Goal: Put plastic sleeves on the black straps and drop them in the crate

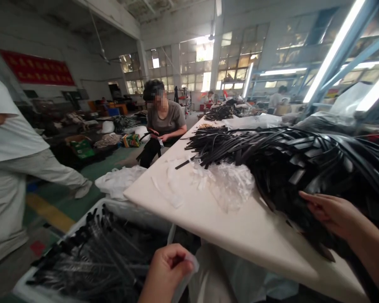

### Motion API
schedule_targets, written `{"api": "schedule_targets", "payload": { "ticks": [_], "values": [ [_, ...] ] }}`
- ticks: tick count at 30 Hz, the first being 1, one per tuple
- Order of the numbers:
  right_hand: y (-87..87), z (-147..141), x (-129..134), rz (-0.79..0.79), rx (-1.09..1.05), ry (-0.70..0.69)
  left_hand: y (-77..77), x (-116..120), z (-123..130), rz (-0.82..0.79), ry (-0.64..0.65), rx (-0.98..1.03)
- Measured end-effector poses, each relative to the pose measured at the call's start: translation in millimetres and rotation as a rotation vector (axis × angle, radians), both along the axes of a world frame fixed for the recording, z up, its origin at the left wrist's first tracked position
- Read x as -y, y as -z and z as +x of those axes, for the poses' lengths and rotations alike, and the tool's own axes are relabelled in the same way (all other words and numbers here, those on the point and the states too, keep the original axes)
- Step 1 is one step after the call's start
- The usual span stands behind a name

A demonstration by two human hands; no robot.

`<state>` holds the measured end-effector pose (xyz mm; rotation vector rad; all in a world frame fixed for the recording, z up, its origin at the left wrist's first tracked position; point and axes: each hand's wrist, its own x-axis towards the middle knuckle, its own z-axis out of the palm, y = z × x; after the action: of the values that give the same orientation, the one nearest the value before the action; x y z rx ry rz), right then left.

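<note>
My right hand (331,214) lies open on the heap of black strips (290,164), fingers apart and resting flat, not gripping anything. The heap fills the table from about two to three o'clock, probably piled at this end so that it stays within my reach. My left hand (166,271) is curled shut low at six o'clock, clamped on a clear plastic sheet (191,263) and lifting its edge clear of the white bin (82,216) at seven o'clock. That bin sits low against the table, likely so I can reach it without stepping away, and it is packed with more black strips (94,261) under plastic. On the white table (240,235), loose clear wrappers (227,185) lie just beside the heap — apart from the strips, so they don't tangle. At twelve o'clock a seated co-worker (162,120) handles a strip; at nine, another person (9,147) walks past.
</note>
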<state>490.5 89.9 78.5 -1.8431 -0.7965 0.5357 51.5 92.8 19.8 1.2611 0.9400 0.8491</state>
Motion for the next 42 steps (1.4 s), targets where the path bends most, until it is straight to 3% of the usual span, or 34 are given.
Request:
{"api": "schedule_targets", "payload": {
  "ticks": [3, 5, 8, 11, 17, 28, 33, 42],
  "values": [
    [-3.6, -79.3, 24.5, -0.033, -0.332, -0.321, -5.3, 4.3, -1.5, 0.000, -0.007, -0.042],
    [-4.3, -144.7, 43.8, -0.156, -0.636, -0.629, -11.8, 8.5, 1.5, -0.002, -0.024, -0.085],
    [-6.8, -227.1, 63.5, -0.053, -0.671, -0.627, -21.0, 15.3, 4.5, -0.002, -0.056, -0.140],
    [-7.9, -266.9, 67.1, 0.061, -0.546, -0.577, -25.0, 21.8, 0.2, 0.004, -0.086, -0.156],
    [3.6, -271.4, 59.1, 0.085, -0.464, -0.612, -24.5, 31.6, -12.5, 0.086, -0.080, -0.148],
    [11.6, -262.2, 56.5, 0.021, -0.377, -0.712, -21.0, 32.7, -13.4, 0.152, -0.008, -0.143],
    [22.4, -253.4, 51.0, -0.012, -0.332, -0.845, -27.4, 32.3, -10.7, 0.150, 0.080, -0.196],
    [5.5, -243.5, 41.0, -0.103, -0.219, -0.980, -26.3, 33.5, -9.8, 0.110, 0.134, -0.230]
  ]
}}
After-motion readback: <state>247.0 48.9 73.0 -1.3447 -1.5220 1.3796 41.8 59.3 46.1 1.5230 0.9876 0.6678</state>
